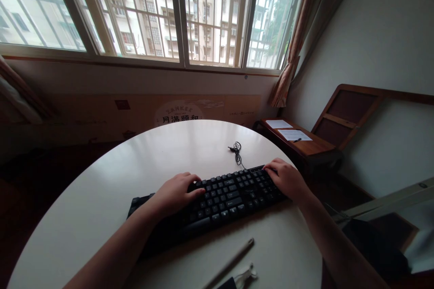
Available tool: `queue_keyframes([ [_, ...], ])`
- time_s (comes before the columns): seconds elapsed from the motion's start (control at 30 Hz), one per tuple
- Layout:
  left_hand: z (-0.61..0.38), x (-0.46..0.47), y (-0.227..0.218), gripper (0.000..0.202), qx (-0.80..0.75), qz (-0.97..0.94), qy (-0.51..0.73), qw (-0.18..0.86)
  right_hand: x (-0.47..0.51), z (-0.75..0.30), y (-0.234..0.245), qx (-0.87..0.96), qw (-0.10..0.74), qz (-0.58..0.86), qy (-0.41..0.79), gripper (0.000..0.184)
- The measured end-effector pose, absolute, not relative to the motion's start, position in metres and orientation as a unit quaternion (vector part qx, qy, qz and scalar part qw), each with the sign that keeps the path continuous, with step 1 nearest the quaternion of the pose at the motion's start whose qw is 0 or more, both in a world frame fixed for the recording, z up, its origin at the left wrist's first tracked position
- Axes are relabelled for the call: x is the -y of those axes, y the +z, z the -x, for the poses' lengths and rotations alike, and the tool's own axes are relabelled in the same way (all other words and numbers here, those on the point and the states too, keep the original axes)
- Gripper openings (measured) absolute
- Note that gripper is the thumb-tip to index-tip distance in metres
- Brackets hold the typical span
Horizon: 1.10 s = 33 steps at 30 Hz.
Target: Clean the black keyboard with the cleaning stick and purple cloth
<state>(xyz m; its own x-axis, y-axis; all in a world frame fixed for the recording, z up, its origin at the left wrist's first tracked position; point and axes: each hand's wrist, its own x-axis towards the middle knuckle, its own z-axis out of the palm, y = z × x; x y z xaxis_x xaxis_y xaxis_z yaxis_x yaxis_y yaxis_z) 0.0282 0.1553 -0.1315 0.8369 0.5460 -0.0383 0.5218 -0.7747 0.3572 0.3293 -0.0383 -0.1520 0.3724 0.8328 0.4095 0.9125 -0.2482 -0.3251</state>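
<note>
A black keyboard [224, 198] with its number pad on the right lies at a slant across the round white table. My left hand [179, 192] grips its far edge left of the middle, the thumb on the keys and the fingertips partly hidden. Around the far right corner is my right hand [286, 178], closed, with the thumb towards the top strip. A tiny purple spot shows by that thumb, too small to name. A thin black cable [237, 153], loosely bundled, runs from the keyboard's far edge. I cannot tell whether the keyboard's near edge is raised.
Near the table's front lie a slim grey stick-like tool [233, 259] and a pale, partly cut-off item [247, 275] with a dark end. The white tabletop [115, 176] has a rounded edge. At the right, a wooden bench [315, 144] bears papers [293, 135] and a pen [297, 140].
</note>
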Motion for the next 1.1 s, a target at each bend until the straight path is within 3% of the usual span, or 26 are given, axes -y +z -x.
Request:
queue_keyframes([
  [0.17,-0.027,-0.155,-0.133,0.048,-0.279,-0.942,0.042,0.183,0.028,-0.297,-0.151,0.647,0.303,0.696,-0.071,0.022],
  [0.47,-0.027,-0.155,-0.13,0.049,-0.276,-0.944,0.033,0.178,0.028,-0.269,-0.143,0.722,0.166,0.668,-0.072,0.025],
  [0.67,-0.027,-0.155,-0.131,0.049,-0.272,-0.946,0.032,0.173,0.042,-0.276,-0.136,0.684,0.13,0.714,-0.078,0.029],
  [0.9,-0.011,-0.167,-0.119,0.049,-0.273,-0.949,0.061,0.147,0.07,-0.314,-0.137,0.611,0.178,0.767,-0.084,0.024],
  [1.1,0.006,-0.18,-0.105,0.036,-0.244,-0.942,0.205,0.106,0.059,-0.295,-0.102,0.627,0.328,0.706,-0.011,0.019],
])
